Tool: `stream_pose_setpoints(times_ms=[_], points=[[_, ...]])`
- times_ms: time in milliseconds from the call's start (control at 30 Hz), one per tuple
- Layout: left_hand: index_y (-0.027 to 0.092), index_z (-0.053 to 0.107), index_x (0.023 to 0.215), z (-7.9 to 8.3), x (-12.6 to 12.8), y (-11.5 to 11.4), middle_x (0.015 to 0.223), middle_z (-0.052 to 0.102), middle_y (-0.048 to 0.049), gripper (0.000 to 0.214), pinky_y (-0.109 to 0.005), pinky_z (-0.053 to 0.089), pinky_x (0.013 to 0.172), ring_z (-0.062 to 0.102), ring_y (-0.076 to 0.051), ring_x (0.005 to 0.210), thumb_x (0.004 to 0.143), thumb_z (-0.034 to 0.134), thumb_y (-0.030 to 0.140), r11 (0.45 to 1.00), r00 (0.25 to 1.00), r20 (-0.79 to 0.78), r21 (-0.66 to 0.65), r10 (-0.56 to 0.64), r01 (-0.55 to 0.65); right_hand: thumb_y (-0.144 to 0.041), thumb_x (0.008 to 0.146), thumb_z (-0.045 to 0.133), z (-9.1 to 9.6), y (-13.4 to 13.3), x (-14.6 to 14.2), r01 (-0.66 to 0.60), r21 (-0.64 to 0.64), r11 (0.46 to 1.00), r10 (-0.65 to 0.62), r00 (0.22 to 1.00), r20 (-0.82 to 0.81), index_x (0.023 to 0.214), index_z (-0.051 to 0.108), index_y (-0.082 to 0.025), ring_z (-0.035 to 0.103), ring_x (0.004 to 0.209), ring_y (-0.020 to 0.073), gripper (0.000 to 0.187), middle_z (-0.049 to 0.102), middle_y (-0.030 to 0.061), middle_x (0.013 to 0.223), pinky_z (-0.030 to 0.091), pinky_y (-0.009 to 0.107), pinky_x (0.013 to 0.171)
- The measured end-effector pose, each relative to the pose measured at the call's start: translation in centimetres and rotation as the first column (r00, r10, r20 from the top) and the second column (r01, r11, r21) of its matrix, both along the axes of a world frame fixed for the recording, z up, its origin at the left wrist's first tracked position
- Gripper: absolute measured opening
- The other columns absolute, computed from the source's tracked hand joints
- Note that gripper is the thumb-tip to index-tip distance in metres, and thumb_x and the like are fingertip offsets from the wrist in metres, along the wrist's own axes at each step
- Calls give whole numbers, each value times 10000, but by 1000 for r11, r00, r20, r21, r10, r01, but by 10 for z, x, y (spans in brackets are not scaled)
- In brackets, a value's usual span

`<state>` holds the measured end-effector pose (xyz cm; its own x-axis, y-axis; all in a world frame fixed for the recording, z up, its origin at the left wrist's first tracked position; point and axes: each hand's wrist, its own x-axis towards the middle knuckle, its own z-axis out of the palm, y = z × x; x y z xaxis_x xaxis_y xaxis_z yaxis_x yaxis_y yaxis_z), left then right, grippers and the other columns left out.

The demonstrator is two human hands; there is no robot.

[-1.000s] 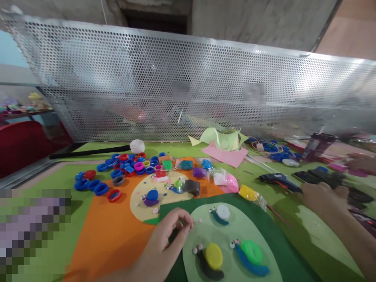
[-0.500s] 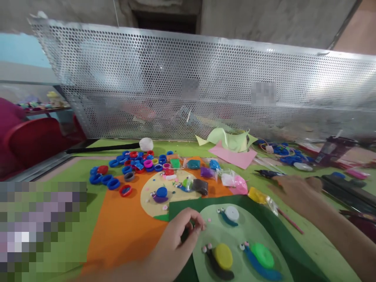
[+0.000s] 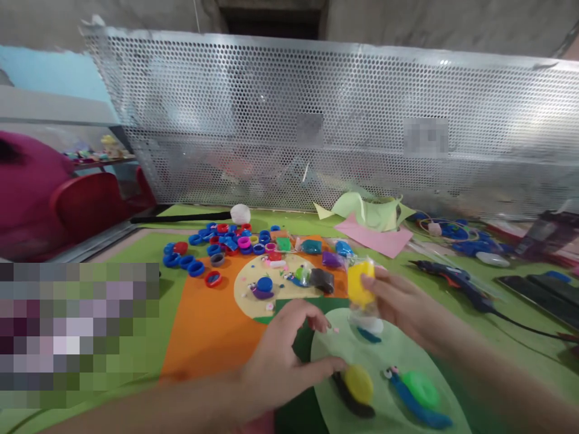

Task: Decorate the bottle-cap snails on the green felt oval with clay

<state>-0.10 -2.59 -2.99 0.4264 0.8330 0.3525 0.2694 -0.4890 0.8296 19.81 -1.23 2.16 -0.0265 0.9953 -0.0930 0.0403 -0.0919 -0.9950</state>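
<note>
**Yellow clay held up over the snail sheet**

A perforated metal screen [image 3: 316, 120] closes off the far edge of your table [image 3: 289, 220], so everything loose stays on your side of it. Sheets lie stacked on the green cover: an orange sheet [image 3: 208, 337] at the bottom, a dark green sheet [image 3: 294, 416] over its near corner, and a pale green oval [image 3: 398, 355] on top. The oval is nearest to you, so it is the surface directly under your hands.

Bottle caps [image 3: 217, 247] and small clay packets [image 3: 312, 246] are pushed back towards the screen, which leaves the oval bare around its figures. The glue gun [image 3: 452, 278] lies off to your right, well apart from the clay.

Your left hand [image 3: 280, 361] rests flat on the dark green sheet, with thumb and forefinger spread apart. It weighs the layers down at the oval's edge. The blur hides whether a fingertip touches the tiny pink specks [image 3: 333, 329] beside it.

Your right hand [image 3: 402, 301] is raised above the oval, fingers closed on a bag of yellow clay [image 3: 359, 283]. You hold the bag upright by its side, so the lump faces you.

Below it sit three clay snails. The yellow snail [image 3: 355, 389] is just beside your left thumb, the green snail [image 3: 418, 395] is to its right, and the white snail [image 3: 368, 328] is partly behind the bag.
</note>
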Motion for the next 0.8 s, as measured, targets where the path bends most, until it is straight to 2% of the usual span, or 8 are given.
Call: stream_pose_setpoints(times_ms=[67, 200, 300, 367, 433, 533, 700, 800], points=[[181, 514, 776, 3, 0, 1, 761, 573, -6, 302, -253, 407, 673, 528, -163, 731, 644, 744, 326, 1000, 1000, 3, 24, 11, -11, -455, 691, 650, -5, 3, -25, -88, 61, 994, 69, 962, 264, 741, 518, -195, 521, 531, 124, 296, 534, -24, 642, 440, 257, 487], [174, 506, 672, 6, -2, 1, 660, 564, -12, 188, -244, 395, 612, 522, -153, 657, 795, 568, 302, 996, 999, -45, 82, 22, -18, -535, 811, 461, -10, 10, -50, -249, 212, 945, 23, 698, 716, 734, 439, -212, 503, 571, 136, 333, 516, -12, 661, 392, 258, 489], [167, 545, 649, 7, -3, -1, 672, 582, -26, 270, -241, 396, 639, 531, -145, 661, 879, 436, 258, 999, 998, -51, 44, 22, -20, -462, 888, 325, -6, 9, -46, -267, 272, 925, -61, 601, 797, 748, 419, -219, 536, 586, 159, 295, 540, 9, 679, 383, 269, 490], [164, 557, 618, 7, -2, 0, 630, 578, -18, 321, -231, 394, 616, 532, -136, 626, 887, 427, 282, 996, 999, 16, -81, 29, -28, -451, 877, 343, -2, 4, -38, -244, 358, 901, -162, 575, 802, 804, 419, -215, 537, 637, 183, 259, 544, 35, 743, 389, 291, 517], [160, 551, 589, 8, 0, 1, 561, 547, -1, 341, -216, 385, 564, 512, -120, 562, 871, 455, 326, 972, 991, 128, -233, 49, -18, -459, 844, 415, 1, -4, -33, -373, 475, 797, -235, 533, 813, 768, 413, -214, 502, 638, 176, 257, 522, 26, 731, 397, 294, 538], [154, 522, 559, 7, 2, 2, 496, 484, 25, 362, -198, 358, 496, 453, -92, 479, 816, 528, 409, 922, 950, 306, -380, 55, 69, -361, 860, 467, 2, -16, -33, -611, 371, 700, -60, 467, 882, 680, 413, -207, 478, 611, 141, 243, 508, -5, 681, 382, 257, 529], [157, 454, 508, 8, 4, -3, 443, 413, 52, 440, -179, 277, 426, 359, -63, 429, 723, 612, 507, 856, 904, 400, -510, 151, 83, -291, 875, 484, 3, -17, -40, -650, 156, 744, 265, 501, 824, 764, 522, -210, 511, 653, 115, 143, 542, -23, 729, 396, 225, 552], [157, 463, 516, 11, 4, -5, 436, 397, 60, 420, -175, 271, 428, 349, -59, 423, 727, 616, 486, 870, 910, 393, -487, 134, 82, -251, 906, 428, 6, -14, -36, -670, 113, 734, 398, 558, 728, 787, 548, -224, 511, 673, 105, 171, 551, -32, 745, 411, 215, 580]])
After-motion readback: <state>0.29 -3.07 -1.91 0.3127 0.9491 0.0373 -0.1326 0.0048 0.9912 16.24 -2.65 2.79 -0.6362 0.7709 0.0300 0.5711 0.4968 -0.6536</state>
